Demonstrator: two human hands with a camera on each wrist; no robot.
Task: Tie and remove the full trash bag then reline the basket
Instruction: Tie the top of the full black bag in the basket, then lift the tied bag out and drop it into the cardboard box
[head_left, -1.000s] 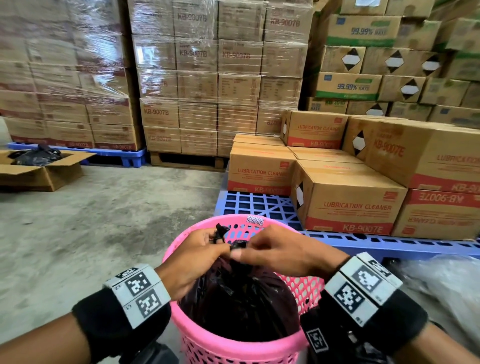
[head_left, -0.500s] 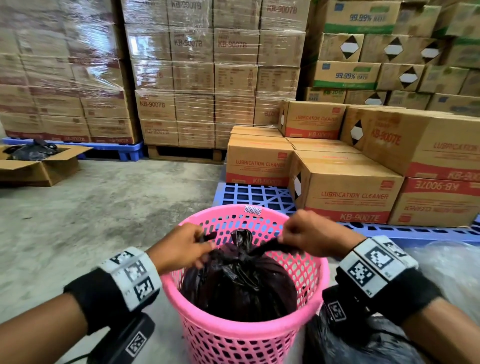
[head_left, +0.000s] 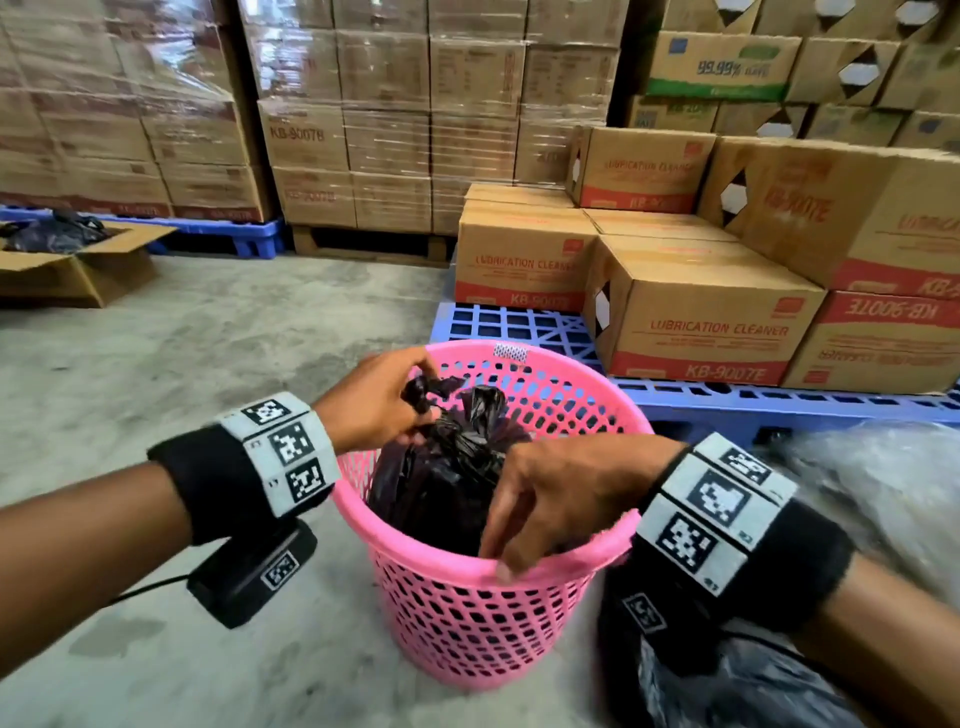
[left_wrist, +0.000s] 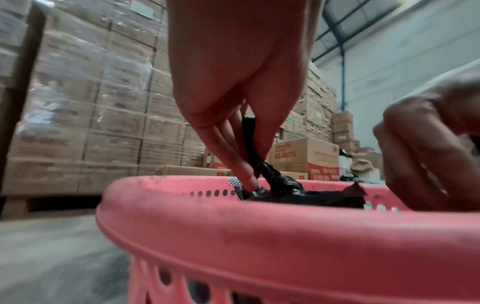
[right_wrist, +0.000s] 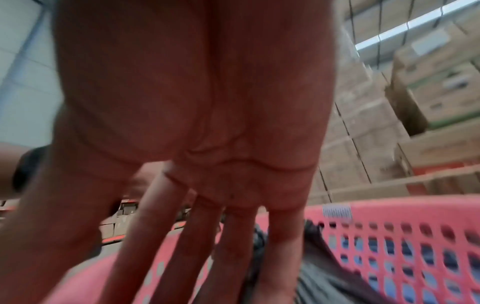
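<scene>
A: Left hand (head_left: 375, 402) pinches one twisted tail of the black trash bag (head_left: 441, 483) — thumb against fingertips (left_wrist: 248, 181), tail drawn up toward that hand's side of the rim. Half a second back, both hands were pulling tails apart across the bag's neck.

B: And the right?

A: Right hand (head_left: 561, 488) has let its tail go. Fingers now loosely spread and pointing down, tips at the near rim of the pink basket (head_left: 519, 623), just in front of the bag. It grasps nothing that I can see; the right wrist view is blurred but shows straight fingers (right_wrist: 233, 236) over the basket's mesh.

B: Bag position?

A: Seated inside the basket, between the two hands, neck gathered into a knot with a free tail standing up beyond the right hand's knuckles.

B: So the tying is finished?

A: Likely — the knot looks cinched and one hand has released. My reading: the right hand steadies the rim while the left lifts the bag out. Relining not yet started.

B: Anything near?

A: Another dark bag (head_left: 753, 691) on the floor under the right wrist; blue pallet (head_left: 519, 325) beyond both hands.
</scene>
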